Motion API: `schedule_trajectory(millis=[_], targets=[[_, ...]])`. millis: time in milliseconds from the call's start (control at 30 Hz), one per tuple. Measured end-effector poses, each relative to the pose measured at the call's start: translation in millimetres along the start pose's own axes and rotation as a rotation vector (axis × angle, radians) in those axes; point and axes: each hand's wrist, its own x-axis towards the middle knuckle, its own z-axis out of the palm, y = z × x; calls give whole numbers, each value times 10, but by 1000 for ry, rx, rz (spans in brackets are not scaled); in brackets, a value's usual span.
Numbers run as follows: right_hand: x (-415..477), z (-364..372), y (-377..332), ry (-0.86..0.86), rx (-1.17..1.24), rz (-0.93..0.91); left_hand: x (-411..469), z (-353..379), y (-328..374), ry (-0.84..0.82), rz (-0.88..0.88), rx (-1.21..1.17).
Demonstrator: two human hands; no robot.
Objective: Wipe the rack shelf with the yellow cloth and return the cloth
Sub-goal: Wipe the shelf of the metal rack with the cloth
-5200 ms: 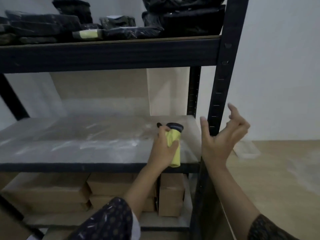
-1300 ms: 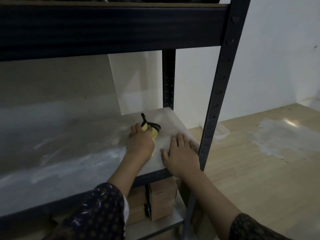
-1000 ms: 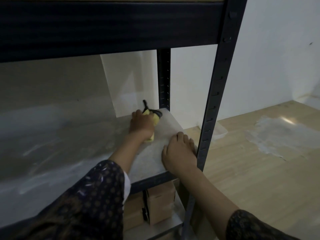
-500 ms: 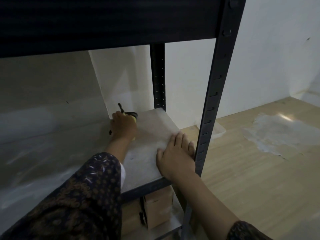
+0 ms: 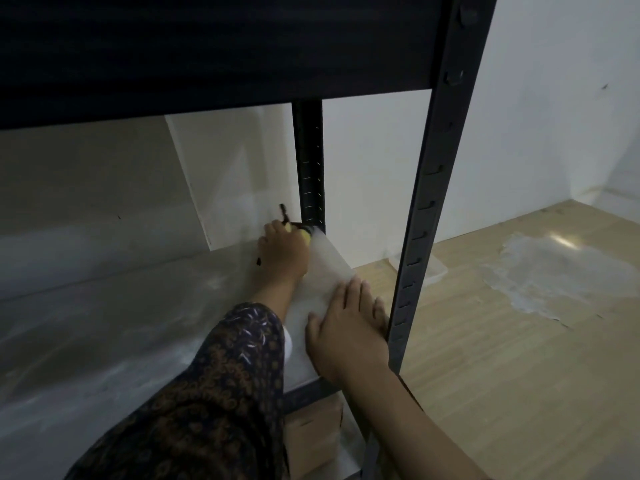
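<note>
My left hand (image 5: 284, 252) is pressed on the yellow cloth (image 5: 304, 234) at the back right corner of the dusty grey rack shelf (image 5: 121, 327), close to the rear post. Only a small yellow edge and a black trim or strap of the cloth show past my fingers. My right hand (image 5: 346, 332) lies flat, fingers spread, on the shelf's front right corner beside the front post (image 5: 420, 220).
The dark beam of the upper shelf (image 5: 207, 53) hangs low overhead. The rear post (image 5: 308, 164) stands right behind the cloth. Cardboard boxes (image 5: 313, 434) sit below the shelf. A clear plastic tray (image 5: 433, 270) lies on the wooden floor at the right.
My left hand has pushed the cloth from the shelf's front right toward the back, first left, then right into the rear corner. My right hand came down flat on the front corner and stays there.
</note>
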Motion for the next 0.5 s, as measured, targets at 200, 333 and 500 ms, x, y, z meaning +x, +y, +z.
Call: schedule_trajectory(millis=[200, 333, 500], targets=[[-27, -19, -9, 19, 48, 5, 77, -131, -600, -61, -304, 84], [-29, -26, -21, 38, 34, -3, 104, -164, -543, -40, -210, -36], [-32, -31, -27, 39, 0, -5, -176, -20, 45, 45, -13, -100]])
